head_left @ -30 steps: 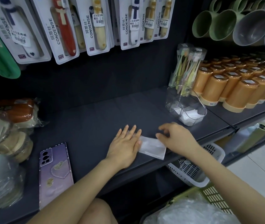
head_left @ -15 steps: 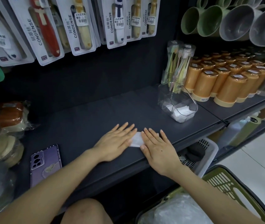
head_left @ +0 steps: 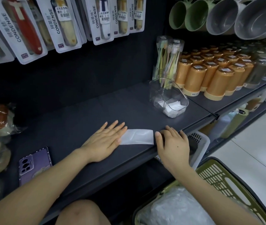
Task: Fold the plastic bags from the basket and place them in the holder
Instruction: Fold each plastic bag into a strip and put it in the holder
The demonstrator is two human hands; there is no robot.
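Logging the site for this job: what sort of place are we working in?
Most likely a household-goods shop: price-labelled carded packs hang above the dark shelf, with rows of identical orange cups alongside.

Probably a shop: price-tagged toothbrush packs (head_left: 64, 25) on hooks, rows of orange cups (head_left: 210, 75) on shelving.

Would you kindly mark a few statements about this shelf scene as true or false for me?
1. The left hand lies flat on the left end of the folded plastic bag. True.
2. The clear holder is empty. False: folded white bags lie in it.
3. A purple phone lies on the shelf, left of the left hand. True.
4. The green basket stands on the shelf beside the holder. False: it sits below the shelf, at lower right, holding loose plastic bags.
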